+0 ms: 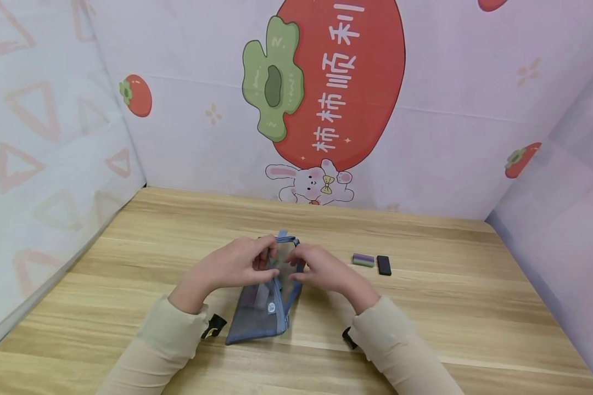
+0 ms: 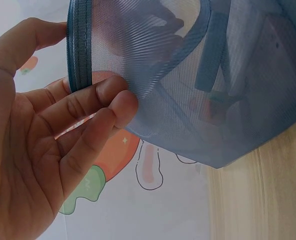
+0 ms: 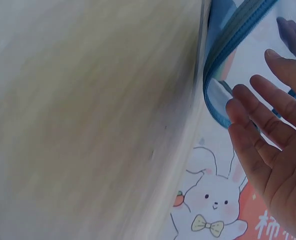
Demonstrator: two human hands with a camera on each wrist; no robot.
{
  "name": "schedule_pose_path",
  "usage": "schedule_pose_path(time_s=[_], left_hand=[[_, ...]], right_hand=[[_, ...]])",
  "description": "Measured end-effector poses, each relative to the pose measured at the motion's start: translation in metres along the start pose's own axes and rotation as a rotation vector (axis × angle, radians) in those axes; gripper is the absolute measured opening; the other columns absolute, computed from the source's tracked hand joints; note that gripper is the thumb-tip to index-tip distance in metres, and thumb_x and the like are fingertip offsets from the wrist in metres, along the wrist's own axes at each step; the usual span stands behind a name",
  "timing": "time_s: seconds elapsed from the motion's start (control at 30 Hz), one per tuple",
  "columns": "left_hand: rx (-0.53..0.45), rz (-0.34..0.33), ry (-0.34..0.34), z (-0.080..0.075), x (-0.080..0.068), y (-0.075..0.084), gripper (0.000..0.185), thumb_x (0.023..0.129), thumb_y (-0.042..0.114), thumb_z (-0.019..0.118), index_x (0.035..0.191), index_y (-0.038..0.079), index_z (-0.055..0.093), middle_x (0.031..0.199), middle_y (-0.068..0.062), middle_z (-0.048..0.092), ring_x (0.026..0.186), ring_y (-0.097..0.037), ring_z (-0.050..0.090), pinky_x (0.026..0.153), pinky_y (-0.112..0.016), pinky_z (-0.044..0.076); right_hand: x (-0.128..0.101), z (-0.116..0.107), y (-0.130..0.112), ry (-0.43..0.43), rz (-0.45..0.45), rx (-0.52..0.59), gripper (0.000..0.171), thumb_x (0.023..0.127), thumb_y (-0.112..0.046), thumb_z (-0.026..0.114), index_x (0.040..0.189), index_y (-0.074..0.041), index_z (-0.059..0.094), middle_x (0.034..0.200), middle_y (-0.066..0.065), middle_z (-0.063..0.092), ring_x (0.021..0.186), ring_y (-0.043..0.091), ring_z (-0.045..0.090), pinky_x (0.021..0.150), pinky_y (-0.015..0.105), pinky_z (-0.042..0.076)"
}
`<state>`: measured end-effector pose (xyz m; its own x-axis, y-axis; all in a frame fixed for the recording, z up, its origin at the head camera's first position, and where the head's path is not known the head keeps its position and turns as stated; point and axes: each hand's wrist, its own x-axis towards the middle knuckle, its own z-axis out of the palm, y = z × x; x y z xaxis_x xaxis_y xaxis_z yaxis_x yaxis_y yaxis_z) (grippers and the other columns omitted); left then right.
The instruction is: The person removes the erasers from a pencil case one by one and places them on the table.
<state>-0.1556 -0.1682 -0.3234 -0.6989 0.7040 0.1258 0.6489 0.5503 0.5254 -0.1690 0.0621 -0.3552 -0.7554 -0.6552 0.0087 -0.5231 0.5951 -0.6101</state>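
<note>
A blue mesh zip pouch (image 1: 259,323) stands on the table with its mouth spread open. Pale and darker block-like shapes show faintly through the mesh. My left hand (image 1: 242,262) holds the near-left rim, thumb and fingers bent around the zipper edge (image 2: 79,50). Across the mouth, my right hand (image 1: 321,267) has its fingers loosely bent and its thumb apart. Its fingertips (image 3: 236,107) lie right at the zipper band (image 3: 213,70) on that side, pinching nothing.
Right of the pouch lie a striped purple-and-green block (image 1: 363,260) and a small black block (image 1: 384,265). Small black pieces (image 1: 214,326) show beside both sleeves. Printed walls (image 1: 449,137) bound the wooden table (image 1: 449,318) at the back and sides.
</note>
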Motion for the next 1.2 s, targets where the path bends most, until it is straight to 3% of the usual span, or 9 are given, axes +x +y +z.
schedule_pose_path(time_s=[0.2, 0.47, 1.07, 1.2], left_hand=[[0.002, 0.006, 0.002, 0.001, 0.000, -0.002, 0.021, 0.090, 0.024, 0.070, 0.099, 0.015, 0.053, 0.070, 0.009, 0.054, 0.061, -0.002, 0.050, 0.059, -0.021, 0.046], [0.010, 0.000, 0.004, -0.001, 0.001, -0.002, 0.021, 0.090, 0.025, 0.069, 0.099, 0.014, 0.054, 0.070, 0.009, 0.054, 0.061, -0.004, 0.051, 0.059, -0.022, 0.046], [-0.017, -0.022, 0.010, -0.003, 0.000, -0.004, 0.023, 0.089, 0.025, 0.070, 0.100, 0.012, 0.055, 0.072, 0.008, 0.056, 0.063, -0.006, 0.052, 0.059, -0.022, 0.046], [-0.017, -0.025, 0.012, -0.003, 0.000, -0.004, 0.023, 0.089, 0.024, 0.071, 0.100, 0.013, 0.055, 0.072, 0.008, 0.056, 0.063, -0.005, 0.052, 0.059, -0.022, 0.047]], right_hand=[[0.008, 0.007, -0.005, -0.023, -0.011, -0.044, 0.026, 0.091, -0.013, 0.071, 0.114, -0.002, 0.068, 0.102, 0.007, 0.069, 0.088, 0.018, 0.062, 0.075, 0.026, 0.051], [0.017, 0.009, -0.008, -0.049, -0.016, -0.088, 0.023, 0.090, -0.017, 0.073, 0.110, -0.007, 0.071, 0.104, 0.004, 0.069, 0.090, 0.015, 0.061, 0.081, 0.030, 0.052], [0.025, 0.013, -0.009, -0.147, -0.024, -0.080, 0.036, 0.088, -0.014, 0.075, 0.121, -0.009, 0.065, 0.114, 0.002, 0.065, 0.096, 0.013, 0.058, 0.087, 0.028, 0.050], [0.025, 0.014, -0.009, -0.178, -0.012, -0.058, 0.040, 0.088, -0.012, 0.075, 0.125, -0.010, 0.062, 0.119, 0.002, 0.065, 0.102, 0.012, 0.059, 0.095, 0.030, 0.050]])
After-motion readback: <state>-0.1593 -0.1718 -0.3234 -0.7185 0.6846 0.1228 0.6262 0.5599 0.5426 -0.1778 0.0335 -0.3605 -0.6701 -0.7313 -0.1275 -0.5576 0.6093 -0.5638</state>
